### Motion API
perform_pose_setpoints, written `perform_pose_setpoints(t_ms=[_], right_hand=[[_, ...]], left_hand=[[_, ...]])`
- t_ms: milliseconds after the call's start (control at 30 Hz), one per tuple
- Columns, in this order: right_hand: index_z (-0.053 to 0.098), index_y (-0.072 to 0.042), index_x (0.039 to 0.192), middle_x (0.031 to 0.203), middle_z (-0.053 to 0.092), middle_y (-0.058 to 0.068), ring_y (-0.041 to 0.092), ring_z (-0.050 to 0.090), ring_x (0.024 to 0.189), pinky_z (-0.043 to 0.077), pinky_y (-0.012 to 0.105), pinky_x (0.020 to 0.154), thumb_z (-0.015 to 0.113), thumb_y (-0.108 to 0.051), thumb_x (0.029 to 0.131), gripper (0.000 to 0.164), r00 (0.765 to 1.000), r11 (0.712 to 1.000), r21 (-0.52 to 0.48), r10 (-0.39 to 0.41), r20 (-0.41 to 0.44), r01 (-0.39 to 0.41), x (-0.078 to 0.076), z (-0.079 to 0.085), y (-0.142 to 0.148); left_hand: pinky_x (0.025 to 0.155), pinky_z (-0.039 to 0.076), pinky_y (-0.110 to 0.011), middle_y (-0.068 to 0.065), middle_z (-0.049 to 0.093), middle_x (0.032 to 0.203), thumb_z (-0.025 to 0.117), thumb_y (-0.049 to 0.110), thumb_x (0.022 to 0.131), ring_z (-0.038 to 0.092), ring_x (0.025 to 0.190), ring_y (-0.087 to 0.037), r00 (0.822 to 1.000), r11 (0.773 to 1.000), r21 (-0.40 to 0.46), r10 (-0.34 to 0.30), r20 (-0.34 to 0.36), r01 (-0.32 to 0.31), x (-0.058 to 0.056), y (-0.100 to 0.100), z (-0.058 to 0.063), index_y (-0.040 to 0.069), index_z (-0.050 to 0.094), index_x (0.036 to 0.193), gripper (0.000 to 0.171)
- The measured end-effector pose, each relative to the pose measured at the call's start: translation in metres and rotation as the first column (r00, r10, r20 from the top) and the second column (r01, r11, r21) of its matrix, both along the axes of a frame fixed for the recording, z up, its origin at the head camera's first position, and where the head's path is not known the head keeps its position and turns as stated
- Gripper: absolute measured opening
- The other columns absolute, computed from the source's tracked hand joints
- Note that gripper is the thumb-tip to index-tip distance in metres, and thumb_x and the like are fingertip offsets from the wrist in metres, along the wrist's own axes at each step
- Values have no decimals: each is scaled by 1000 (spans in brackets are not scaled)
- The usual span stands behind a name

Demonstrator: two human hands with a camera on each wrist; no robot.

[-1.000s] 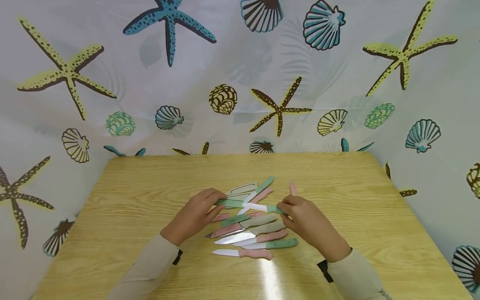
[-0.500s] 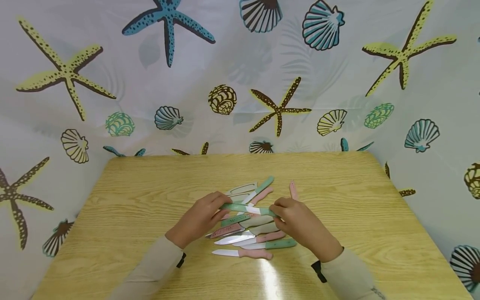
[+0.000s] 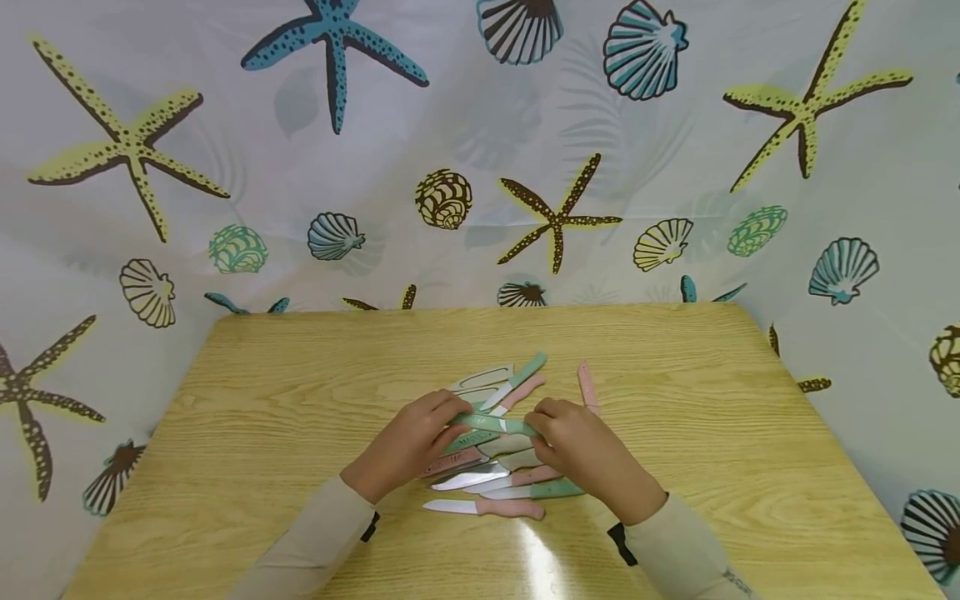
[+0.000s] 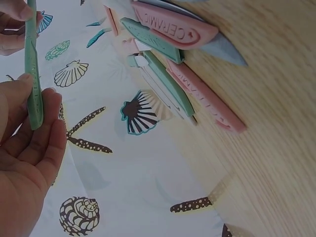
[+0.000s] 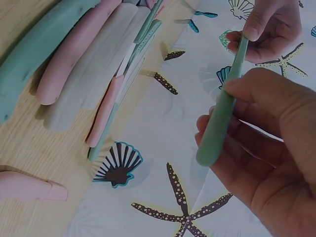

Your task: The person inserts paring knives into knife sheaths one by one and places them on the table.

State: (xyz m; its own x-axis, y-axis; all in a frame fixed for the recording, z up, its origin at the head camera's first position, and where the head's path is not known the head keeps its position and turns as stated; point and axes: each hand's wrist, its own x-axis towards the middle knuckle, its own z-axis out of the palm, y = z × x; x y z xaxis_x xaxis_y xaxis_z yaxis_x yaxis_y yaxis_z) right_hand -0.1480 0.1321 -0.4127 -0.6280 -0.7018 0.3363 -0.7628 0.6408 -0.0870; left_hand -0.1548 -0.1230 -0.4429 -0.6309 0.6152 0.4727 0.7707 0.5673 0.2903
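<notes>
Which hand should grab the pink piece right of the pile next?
Probably the right hand: nearest the pink piece, though pinching a green handle. The left hand, gripping a green sheath, is farther.

- Green handle (image 5: 216, 133): smooth plastic, matt
- Green sheath (image 4: 32, 69): smooth plastic
- Broad blade (image 3: 471, 478): glossy, metal-looking
- Table (image 3: 750, 417): wood-grained, slight sheen
- Backdrop (image 3: 450, 108): matt cloth

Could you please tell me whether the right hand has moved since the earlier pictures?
Yes: in the head view, the right hand has moved leftward, toward the left hand, judged against the pink-handled knife nearest the person.
</notes>
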Motion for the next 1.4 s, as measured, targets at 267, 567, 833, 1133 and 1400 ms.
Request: perform_pose_setpoints(t_ms=[267, 567, 833, 1133, 1400], right_hand=[[65, -6, 81, 74, 53, -2, 6, 49, 62, 44, 20, 57, 70, 2, 72, 12, 999, 1000, -12, 4, 46, -3, -1, -3, -2], [64, -4, 82, 70, 48, -3, 6, 43, 57, 42, 21, 53, 67, -2, 75, 8, 954, 978, 21, -207, 215, 208, -1, -9, 16], [62, 8, 84, 69, 54, 7, 15, 47, 54, 43, 27, 46, 66, -7, 79, 16, 771, 829, -16, -513, 378, 559, -11, -21, 55], [43, -10, 47, 44, 34, -3, 9, 31, 39, 29, 22, 37, 58, -5, 75, 32, 613, 698, 0, -630, 477, 716, -26, -39, 79], [42, -7, 56, 46, 34, -1, 11, 32, 40, 29, 21, 37, 60, -7, 76, 26, 559, 681, 67, -650, 515, 729, -31, -50, 80]], left_hand=[[72, 45, -20, 1, 57, 99, 66, 14, 87, 51, 84, -7, 999, 999, -32, -17, -42, 15, -1, 1, -5, 6, 61, 106, 21], [77, 48, -27, -4, 60, 106, 63, 22, 90, 57, 93, -15, 991, 993, -18, 117, -58, -118, -11, 5, -1, 7, 63, 111, 26], [70, 49, -30, 0, 64, 97, 63, 20, 89, 59, 84, -14, 975, 976, -3, 215, -59, -216, -20, -7, -3, 10, 68, 97, 14], [68, 49, -28, 2, 65, 95, 62, 23, 90, 58, 81, -11, 971, 970, -30, 239, -26, -240, -21, -9, -13, 11, 70, 97, 15], [65, 48, -27, 1, 65, 92, 62, 23, 90, 58, 76, -10, 970, 969, -48, 243, -17, -244, -21, -9, -15, 10, 70, 96, 16]])
